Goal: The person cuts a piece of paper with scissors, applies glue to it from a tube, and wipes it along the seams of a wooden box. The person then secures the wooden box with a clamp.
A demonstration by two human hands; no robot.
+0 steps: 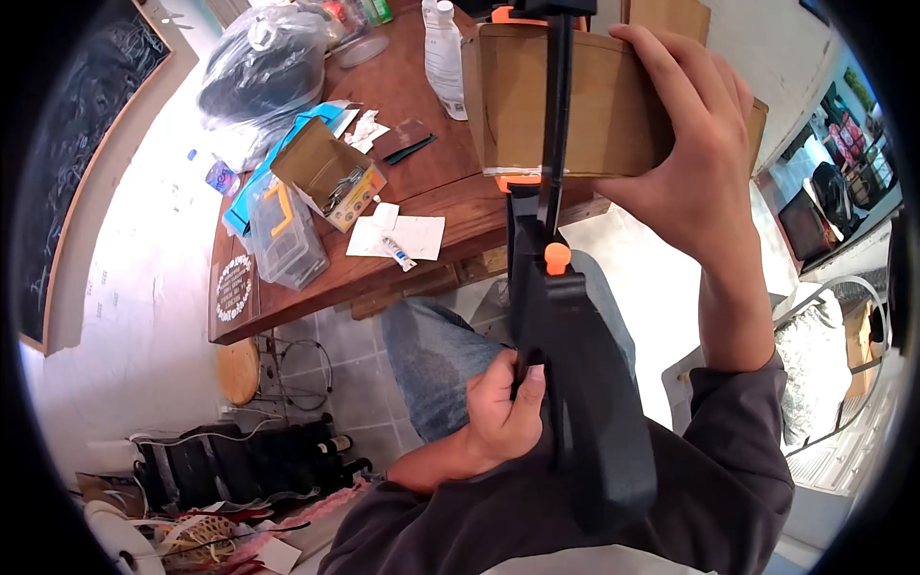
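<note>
A black bar clamp with orange pads stands upright before my chest, its bar crossing in front of a brown cardboard box. One orange pad shows above the box and another at its lower edge; whether both press on it I cannot tell. My left hand is closed around the clamp's grip and trigger, low near my lap. At the box's right end, my right hand grips it, fingers over the top and thumb underneath. An orange button sits on the clamp body.
On the wooden table are a small open box of metal pieces, a clear plastic case, white paper with a tube, a white bottle and a bagged bundle. A round stool stands below left.
</note>
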